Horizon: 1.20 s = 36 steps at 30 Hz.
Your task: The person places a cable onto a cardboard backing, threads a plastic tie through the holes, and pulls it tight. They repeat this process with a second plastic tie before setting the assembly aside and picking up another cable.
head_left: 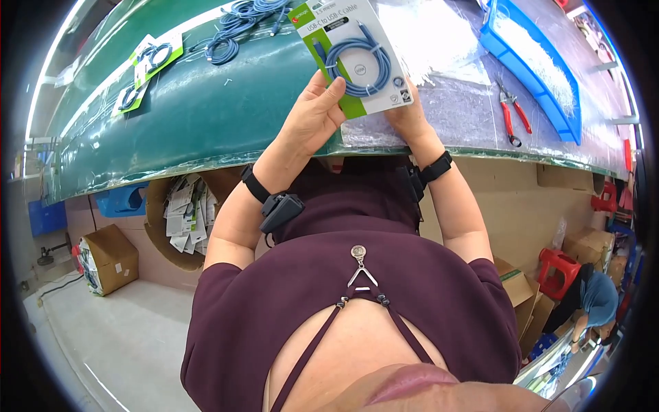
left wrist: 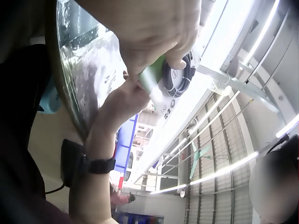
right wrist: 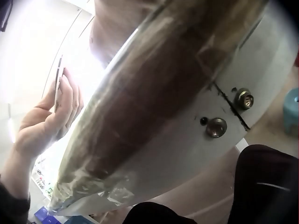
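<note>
At left, packaged cables lie on the green tabletop; at center, a person's left hand pinches the left edge of a USB-C cable package above the tabletop's near edge. Its long axis runs away from the body, printed top pointing outward and leaning left. The right hand meets its lower right edge, grip impossible to tell, with red-handled cutters farther right.

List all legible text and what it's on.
"USB-C to USB-C cable": USB-C cable package in the hands
"1.5 meter": same package, above that line
"60W": round mark at its centre, upside down, probable reading
Too small or blurred: the package's brand name, black strip and corner icons; print on the carded cables and loose cards
</note>
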{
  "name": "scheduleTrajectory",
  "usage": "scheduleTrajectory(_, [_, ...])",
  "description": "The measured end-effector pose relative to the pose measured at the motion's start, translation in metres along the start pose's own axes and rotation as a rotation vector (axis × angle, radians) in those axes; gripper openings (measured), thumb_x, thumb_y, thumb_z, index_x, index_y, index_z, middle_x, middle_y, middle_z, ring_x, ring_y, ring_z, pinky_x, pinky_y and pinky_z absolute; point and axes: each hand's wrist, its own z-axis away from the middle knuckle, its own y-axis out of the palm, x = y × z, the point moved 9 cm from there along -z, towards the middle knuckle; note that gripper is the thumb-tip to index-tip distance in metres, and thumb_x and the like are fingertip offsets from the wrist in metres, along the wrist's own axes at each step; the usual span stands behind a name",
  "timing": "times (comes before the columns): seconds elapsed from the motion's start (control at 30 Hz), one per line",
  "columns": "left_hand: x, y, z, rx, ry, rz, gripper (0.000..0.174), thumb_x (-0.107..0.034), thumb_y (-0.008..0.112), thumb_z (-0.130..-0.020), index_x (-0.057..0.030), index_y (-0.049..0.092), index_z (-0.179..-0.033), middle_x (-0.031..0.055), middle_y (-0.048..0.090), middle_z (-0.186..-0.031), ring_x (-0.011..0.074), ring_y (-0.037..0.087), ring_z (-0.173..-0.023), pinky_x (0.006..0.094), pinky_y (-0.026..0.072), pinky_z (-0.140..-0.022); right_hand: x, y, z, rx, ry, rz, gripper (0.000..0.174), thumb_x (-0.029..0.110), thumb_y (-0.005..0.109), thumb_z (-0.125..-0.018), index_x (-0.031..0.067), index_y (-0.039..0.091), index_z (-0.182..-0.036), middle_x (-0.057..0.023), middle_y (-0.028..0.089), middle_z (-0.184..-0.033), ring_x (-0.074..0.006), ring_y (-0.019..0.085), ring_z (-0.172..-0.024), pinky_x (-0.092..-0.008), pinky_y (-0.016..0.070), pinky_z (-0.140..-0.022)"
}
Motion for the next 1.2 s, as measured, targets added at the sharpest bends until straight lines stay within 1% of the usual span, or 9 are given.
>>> scheduleTrajectory(0.43, [-0.119, -0.087, 0.087, 0.061, 0.336, 0.121, 0.026, -0.012, 0.049, -0.097, -0.0086, 0.049, -0.123, 0.0062, 0.059, -0.119, 0.0198, 0.057, -0.112, 0.0415, 0.0507, -0.094, 0.007, 0.007, -0.006, 0.025, 0.078, 0.144, 0.008, -0.002, 0.065, -0.081, -0.0003, 0.06, -0.087, -0.0112, 0.061, -0.081, -0.0215, 0.06, -0.074, -0.0298, 0.0479, -0.069])
scheduleTrajectory(0.53, [-0.174, -0.134, 0.103, -0.434, 0.639, -0.231, 0.023, -0.013, 0.052, -0.096, -0.0094, 0.052, -0.119, 0.0047, 0.062, -0.108, 0.0151, 0.061, -0.097, 0.0337, 0.0526, -0.082, 0.002, 0.004, -0.01, 0.027, 0.12, 0.15, 0.008, -0.001, 0.065, -0.082, -0.0007, 0.06, -0.087, -0.0109, 0.061, -0.082, -0.0214, 0.06, -0.075, -0.0297, 0.0481, -0.069])
scheduleTrajectory(0.6, [-0.233, -0.163, 0.114, -0.591, 0.794, -0.887, 0.025, -0.018, 0.06, -0.093, -0.0077, 0.055, -0.114, 0.0028, 0.063, -0.096, 0.0119, 0.057, -0.079, 0.0267, 0.047, -0.069, -0.001, 0.005, -0.008, 0.028, 0.128, 0.182, 0.007, -0.001, 0.065, -0.082, -0.0006, 0.06, -0.087, -0.0105, 0.061, -0.082, -0.0209, 0.06, -0.074, -0.0291, 0.0479, -0.068])
scheduleTrajectory(0.77, [-0.377, -0.217, 0.094, -0.941, 0.747, -1.538, 0.036, -0.022, 0.071, -0.084, 0.0, 0.055, -0.108, 0.007, 0.062, -0.089, 0.0159, 0.055, -0.072, 0.0284, 0.0442, -0.066, -0.01, -0.005, -0.006, -0.004, 0.196, 0.238, 0.008, -0.001, 0.064, -0.082, 0.0011, 0.059, -0.087, -0.0111, 0.059, -0.082, -0.0241, 0.057, -0.072, -0.0312, 0.0471, -0.063])
scheduleTrajectory(0.83, [-0.407, -0.201, 0.098, -1.231, 1.451, -2.131, 0.031, -0.021, 0.07, -0.083, 0.0007, 0.058, -0.102, 0.0126, 0.062, -0.093, 0.0224, 0.059, -0.075, 0.0323, 0.0467, -0.068, -0.011, -0.006, -0.003, -0.013, 0.198, 0.248, 0.008, -0.001, 0.064, -0.082, 0.0013, 0.059, -0.087, -0.0109, 0.059, -0.082, -0.024, 0.057, -0.071, -0.0313, 0.0471, -0.063])
scheduleTrajectory(0.93, [-0.362, -0.115, 0.067, -0.973, 1.75, -2.109, 0.024, -0.018, 0.067, -0.084, 0.0001, 0.061, -0.099, 0.0151, 0.063, -0.098, 0.0289, 0.061, -0.081, 0.0356, 0.0486, -0.071, -0.01, -0.001, -0.007, -0.008, 0.17, 0.235, 0.008, -0.001, 0.064, -0.081, 0.0016, 0.059, -0.087, -0.0105, 0.059, -0.082, -0.0238, 0.057, -0.071, -0.0315, 0.0471, -0.063])
scheduleTrajectory(1.0, [-0.32, -0.114, 0.016, -0.501, 1.146, -1.84, 0.02, -0.014, 0.066, -0.084, -0.0026, 0.061, -0.1, 0.011, 0.062, -0.091, 0.0316, 0.06, -0.078, 0.0367, 0.049, -0.072, -0.011, -0.002, -0.007, 0.005, 0.203, 0.237, 0.007, -0.001, 0.064, -0.082, 0.0008, 0.059, -0.087, -0.0098, 0.059, -0.082, -0.0214, 0.057, -0.071, -0.0295, 0.0472, -0.064])
scheduleTrajectory(1.1, [-0.214, -0.111, -0.024, -0.141, 0.756, -2.428, 0.023, -0.023, 0.066, -0.083, -0.0054, 0.061, -0.097, 0.0103, 0.063, -0.09, 0.0319, 0.061, -0.08, 0.0367, 0.0492, -0.07, -0.011, 0.0, -0.007, 0.025, 0.211, 0.227, 0.008, -0.002, 0.064, -0.081, 0.0009, 0.059, -0.086, -0.0094, 0.059, -0.082, -0.0213, 0.057, -0.071, -0.0298, 0.0468, -0.064])
scheduleTrajectory(1.2, [-0.191, -0.121, -0.015, -0.363, 0.669, -2.479, 0.026, -0.028, 0.067, -0.082, -0.0057, 0.06, -0.095, 0.0109, 0.064, -0.089, 0.0319, 0.062, -0.081, 0.0393, 0.0487, -0.07, -0.012, -0.001, -0.005, 0.047, 0.209, 0.211, 0.01, -0.003, 0.065, -0.078, 0.0021, 0.058, -0.085, -0.0093, 0.059, -0.081, -0.0236, 0.057, -0.071, -0.0325, 0.0459, -0.064])
